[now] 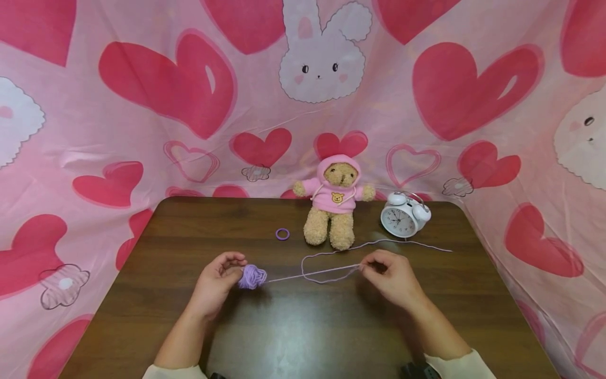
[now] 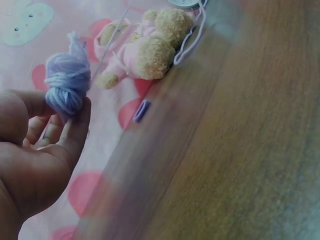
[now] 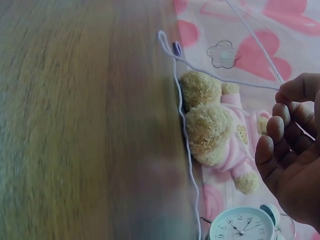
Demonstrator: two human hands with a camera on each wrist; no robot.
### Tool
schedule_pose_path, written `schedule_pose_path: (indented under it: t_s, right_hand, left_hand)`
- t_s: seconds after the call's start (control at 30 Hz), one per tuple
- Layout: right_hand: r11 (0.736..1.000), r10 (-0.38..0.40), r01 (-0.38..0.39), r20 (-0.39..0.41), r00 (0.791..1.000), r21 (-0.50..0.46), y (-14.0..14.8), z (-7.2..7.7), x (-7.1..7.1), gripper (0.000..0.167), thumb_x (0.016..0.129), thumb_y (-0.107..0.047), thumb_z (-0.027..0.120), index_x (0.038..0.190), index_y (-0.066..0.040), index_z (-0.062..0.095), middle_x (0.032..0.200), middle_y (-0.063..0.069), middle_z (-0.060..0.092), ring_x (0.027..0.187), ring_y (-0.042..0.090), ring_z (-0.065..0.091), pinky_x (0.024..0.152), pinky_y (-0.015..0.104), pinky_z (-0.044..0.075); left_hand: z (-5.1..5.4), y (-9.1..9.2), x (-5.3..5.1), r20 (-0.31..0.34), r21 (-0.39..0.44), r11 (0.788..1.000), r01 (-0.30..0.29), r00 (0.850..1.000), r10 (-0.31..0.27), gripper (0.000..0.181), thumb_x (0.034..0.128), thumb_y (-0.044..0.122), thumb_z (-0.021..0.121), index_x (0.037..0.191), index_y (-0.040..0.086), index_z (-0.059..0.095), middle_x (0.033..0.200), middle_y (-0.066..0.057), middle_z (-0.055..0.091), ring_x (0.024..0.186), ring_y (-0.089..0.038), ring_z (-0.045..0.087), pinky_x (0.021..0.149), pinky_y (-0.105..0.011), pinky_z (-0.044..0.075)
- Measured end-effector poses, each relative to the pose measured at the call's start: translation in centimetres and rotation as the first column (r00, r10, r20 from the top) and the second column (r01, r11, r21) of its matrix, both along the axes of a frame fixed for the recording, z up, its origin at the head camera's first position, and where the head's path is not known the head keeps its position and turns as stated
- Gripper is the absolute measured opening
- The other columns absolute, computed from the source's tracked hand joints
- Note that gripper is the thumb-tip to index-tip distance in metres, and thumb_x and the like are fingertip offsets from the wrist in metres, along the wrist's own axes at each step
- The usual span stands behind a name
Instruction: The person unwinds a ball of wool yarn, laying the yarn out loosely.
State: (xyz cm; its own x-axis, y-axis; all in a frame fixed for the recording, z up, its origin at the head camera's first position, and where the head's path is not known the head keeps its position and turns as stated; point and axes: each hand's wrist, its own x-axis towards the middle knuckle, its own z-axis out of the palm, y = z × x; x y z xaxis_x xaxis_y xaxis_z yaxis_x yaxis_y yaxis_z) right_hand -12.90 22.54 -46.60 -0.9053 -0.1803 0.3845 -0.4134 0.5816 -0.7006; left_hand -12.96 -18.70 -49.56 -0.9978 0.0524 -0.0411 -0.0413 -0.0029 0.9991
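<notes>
You were working at a dark wood-grain table (image 1: 307, 326), rounded at its far corners and a bit glossy under the light, with a pink cloth (image 1: 293, 118) of hearts and bunnies hung round the back and sides. Your left hand (image 1: 215, 281) had the purple yarn ball (image 1: 252, 277) pinched between thumb and fingers, over the left-middle of the tabletop, and your right hand (image 1: 395, 279) had thumb and fingertips closed on the taut strand (image 1: 326, 271). Soft, fuzzy stuff, wound kinda lumpy. Behind it sat a curly tan plush bear (image 1: 331, 205) in a pink hoodie, a smooth purple ring (image 1: 282, 239) lying by its feet, plus a hard white twin-bell clock (image 1: 399, 221) off to the right. As for direction, the strand ran nearly straight from left to right, tipping slightly away from you at the right end. In the left wrist view the ball was longer than wide, its long axis up the frame. The loose tail (image 1: 428, 245) looped left, then curved back past the bear's feet and the clock, its end pointing right.
</notes>
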Motion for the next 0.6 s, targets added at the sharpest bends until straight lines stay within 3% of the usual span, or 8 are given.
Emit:
schedule_pose_path:
  t_s: [0.2,0.47,0.6]
  right_hand:
    - [1.0,-0.004,0.004,-0.012,1.0,0.009,0.9,0.4,0.6,0.023,0.083,-0.001,0.08,0.086,-0.022,0.075,0.084,-0.015,0.068,0.074,0.005,0.06,0.066,0.022,0.047]
    - [0.998,-0.066,0.066,-0.032,0.997,0.0,2.4,1.5,1.2,0.024,0.083,0.002,0.078,0.084,-0.021,0.075,0.084,-0.01,0.07,0.072,0.004,0.059,0.064,0.017,0.046]
    - [0.995,-0.1,0.1,-0.039,0.994,-0.003,3.1,2.1,1.4,0.021,0.084,0.001,0.079,0.084,-0.019,0.075,0.083,-0.008,0.07,0.07,0.004,0.059,0.063,0.016,0.046]
  left_hand:
    - [0.2,-0.3,0.1,-0.017,0.004,0.998,-0.059,0.998,0.059,0.035,0.0907,-0.019,0.057,0.125,-0.017,0.05,0.118,-0.026,0.06,0.103,-0.01,0.067,0.088,-0.02,0.054]
    - [0.1,-1.1,0.1,-0.016,-0.016,0.998,-0.054,0.998,0.054,0.035,0.0924,-0.016,0.06,0.126,-0.017,0.049,0.118,-0.024,0.061,0.103,-0.01,0.067,0.089,-0.021,0.055]
    - [-0.1,-1.6,0.2,-0.013,-0.048,0.998,-0.046,0.999,0.046,0.035,0.0922,-0.015,0.061,0.126,-0.017,0.051,0.113,-0.017,0.066,0.103,-0.01,0.067,0.087,-0.021,0.055]
